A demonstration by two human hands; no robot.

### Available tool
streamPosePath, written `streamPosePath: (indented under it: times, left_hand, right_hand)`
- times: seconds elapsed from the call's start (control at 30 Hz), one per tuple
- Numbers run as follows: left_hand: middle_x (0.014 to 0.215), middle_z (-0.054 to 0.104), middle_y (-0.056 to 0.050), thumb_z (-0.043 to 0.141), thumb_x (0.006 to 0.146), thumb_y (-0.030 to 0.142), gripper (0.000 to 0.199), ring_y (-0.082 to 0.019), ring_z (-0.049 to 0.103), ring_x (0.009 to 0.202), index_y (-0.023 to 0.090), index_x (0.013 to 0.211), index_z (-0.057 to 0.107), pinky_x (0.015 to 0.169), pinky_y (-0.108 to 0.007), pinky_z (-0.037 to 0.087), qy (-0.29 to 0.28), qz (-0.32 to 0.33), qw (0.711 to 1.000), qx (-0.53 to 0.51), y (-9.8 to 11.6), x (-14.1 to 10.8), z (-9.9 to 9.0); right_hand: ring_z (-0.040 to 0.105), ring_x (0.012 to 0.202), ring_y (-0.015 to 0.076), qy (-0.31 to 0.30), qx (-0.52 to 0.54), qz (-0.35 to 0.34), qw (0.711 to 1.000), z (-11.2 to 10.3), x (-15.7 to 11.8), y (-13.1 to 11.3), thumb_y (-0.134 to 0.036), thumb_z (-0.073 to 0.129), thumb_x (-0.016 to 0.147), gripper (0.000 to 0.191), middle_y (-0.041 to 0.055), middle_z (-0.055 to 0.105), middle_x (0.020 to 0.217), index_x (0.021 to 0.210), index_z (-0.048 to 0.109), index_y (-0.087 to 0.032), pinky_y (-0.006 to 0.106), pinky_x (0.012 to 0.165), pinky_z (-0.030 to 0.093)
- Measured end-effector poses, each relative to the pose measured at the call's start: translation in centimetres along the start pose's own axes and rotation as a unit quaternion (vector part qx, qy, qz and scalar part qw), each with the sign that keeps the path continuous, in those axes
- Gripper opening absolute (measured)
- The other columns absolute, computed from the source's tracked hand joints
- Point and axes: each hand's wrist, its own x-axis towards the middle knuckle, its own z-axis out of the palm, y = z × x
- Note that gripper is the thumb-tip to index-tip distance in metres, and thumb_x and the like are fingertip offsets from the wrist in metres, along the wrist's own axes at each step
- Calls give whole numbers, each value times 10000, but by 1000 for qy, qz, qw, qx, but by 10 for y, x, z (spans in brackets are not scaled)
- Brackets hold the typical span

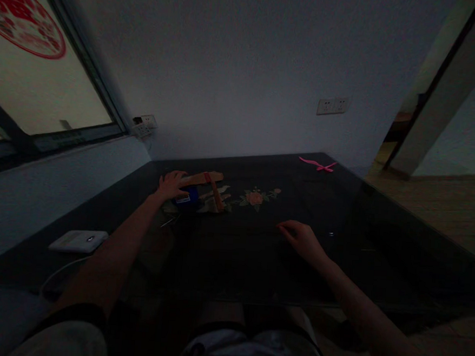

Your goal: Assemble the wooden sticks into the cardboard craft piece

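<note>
My left hand (171, 186) is at the far left part of the dark table, its fingers spread. Its thumb reaches over a blue object (187, 197) with a white label, whose kind I cannot make out. Beside that hand lies a flat brown piece (213, 177), perhaps wood or card, with a red mark. A second narrow brown strip (217, 195) slants towards me, over some crumpled pale material (208, 204). My right hand (303, 240) is above the right half of the table, thumb and fingers pinched together. Anything between those fingertips is too small or dark to see.
A pink ribbon-like strip (322, 166) lies at the table's back right. Thin metallic sticks (170, 220) are near the blue object. A white device (79, 240) with a cable (58, 270) sits at the left edge. A small shiny item (331, 234) lies right of my right hand.
</note>
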Motion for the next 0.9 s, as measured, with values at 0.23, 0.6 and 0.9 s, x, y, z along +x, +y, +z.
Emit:
streamPosePath:
  times: [0.23,0.6,0.9]
  left_hand:
    - [1320,483,-106,436,861,489,472,-245,431,1241,200,1234,452,1050,-401,339,150,46,935,-317,134,-40,35]
    - [1500,329,4,277,876,649,670,-187,413,1319,391,1467,96,1051,-361,407,-65,-30,698,-712,234,-92,109]
    - [1536,243,-13,456,884,509,616,-242,429,1302,437,1434,188,985,-414,447,-87,-64,618,-778,225,-81,112]
  right_hand:
    - [658,913,219,2,79,-75,994,13,31,-45,-242,507,854,245,77,705,983,1032,675,-219,372,828,513]
    - [301,1374,246,-1,165,-37,986,92,66,-53,-386,476,902,524,164,418,1440,1377,419,-174,434,1094,291]
    - [355,1351,221,-72,214,-105,969,95,54,-55,-393,493,901,598,124,391,1474,1442,318,-207,409,1078,332]
